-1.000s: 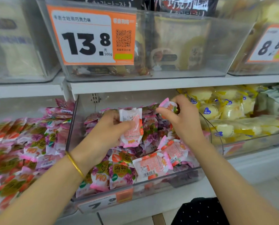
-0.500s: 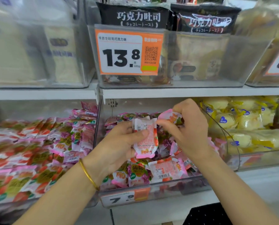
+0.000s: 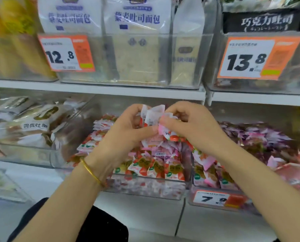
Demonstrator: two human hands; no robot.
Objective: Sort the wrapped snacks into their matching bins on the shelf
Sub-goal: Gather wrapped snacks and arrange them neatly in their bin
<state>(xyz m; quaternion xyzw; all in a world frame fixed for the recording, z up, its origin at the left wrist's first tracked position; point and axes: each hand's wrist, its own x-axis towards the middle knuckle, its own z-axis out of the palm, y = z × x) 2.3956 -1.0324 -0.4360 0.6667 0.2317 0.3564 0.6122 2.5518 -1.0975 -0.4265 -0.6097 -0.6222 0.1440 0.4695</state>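
Observation:
My left hand [image 3: 126, 131] holds a pink-and-white wrapped snack [image 3: 151, 117] upright by its lower part. My right hand [image 3: 194, 126] pinches a second pink strawberry snack [image 3: 170, 135] right beside it, and the two hands touch. Both hover over a clear bin [image 3: 145, 188] filled with red strawberry-print snacks [image 3: 156, 165]. To the right stands a neighbouring clear bin [image 3: 215, 191] holding purple grape-print snacks [image 3: 261, 138] with some pink ones on top.
A bin of bagged bread [image 3: 32, 123] stands to the left on the same shelf. The upper shelf [image 3: 110, 90] carries toast bags behind price tags 12.8 [image 3: 67, 53] and 13.8 [image 3: 257, 58]. A 7.9 tag [image 3: 217, 199] hangs on the grape bin.
My view and both hands have shifted left from the grape bin to above the strawberry bin. The hands have come together, each still holding its snack.

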